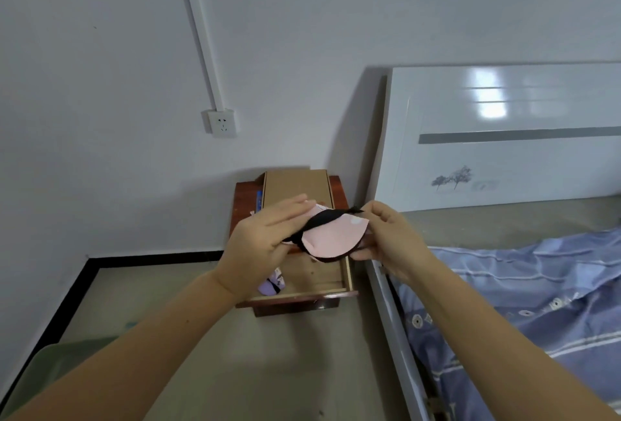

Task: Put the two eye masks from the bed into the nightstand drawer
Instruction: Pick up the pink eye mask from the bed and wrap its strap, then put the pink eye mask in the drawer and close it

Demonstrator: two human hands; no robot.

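Observation:
A pink eye mask [331, 237] with a black strap is held between both hands above the open nightstand drawer [331, 277]. My left hand [260, 242] grips its left end, and my right hand [391, 239] pinches its right end and the strap. A purple eye mask [274, 284] lies in the drawer's near left corner, partly hidden by my left wrist. The drawer is pulled out of the reddish-brown nightstand [243, 205].
A cardboard box [295, 187] sits on the nightstand top against the wall. The bed with a blue patterned sheet [524, 293] and white headboard [504, 138] stands to the right. A wall socket [221, 123] is above left. A green object [64, 363] sits at lower left.

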